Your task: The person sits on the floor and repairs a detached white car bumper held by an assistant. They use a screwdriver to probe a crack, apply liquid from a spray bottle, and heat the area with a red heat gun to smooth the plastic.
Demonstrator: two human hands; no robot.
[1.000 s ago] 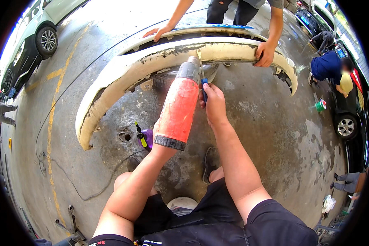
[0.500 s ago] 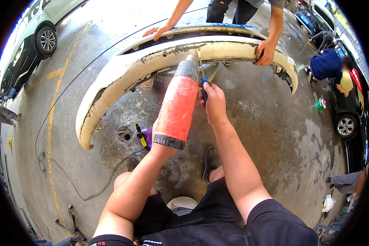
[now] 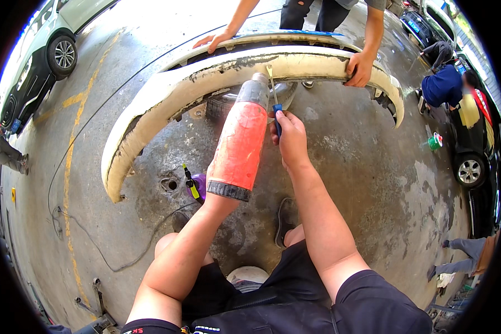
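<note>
Left hand (image 3: 210,170) holds the red heat gun (image 3: 239,145) (fingers hidden behind), nozzle near the white bumper (image 3: 178,94)'s lower edge; right hand (image 3: 291,136) clenches the blue-handled screwdriver (image 3: 278,113), tip mid-bumper; sweeping heat, light blade look wisest.

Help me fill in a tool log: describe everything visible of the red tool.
The red tool looks like a heat gun. Its scuffed, plastic-looking red barrel has a ribbed black rear cap and a dark grey front section narrowing to a nozzle. It slants away from the wearer, nozzle foremost and slightly rightward, aimed at the curved, off-white bumper; contact there can't be judged. The left hand, mostly hidden behind it, holds it; any handle is hidden too. Whether it is running doesn't show.
</note>
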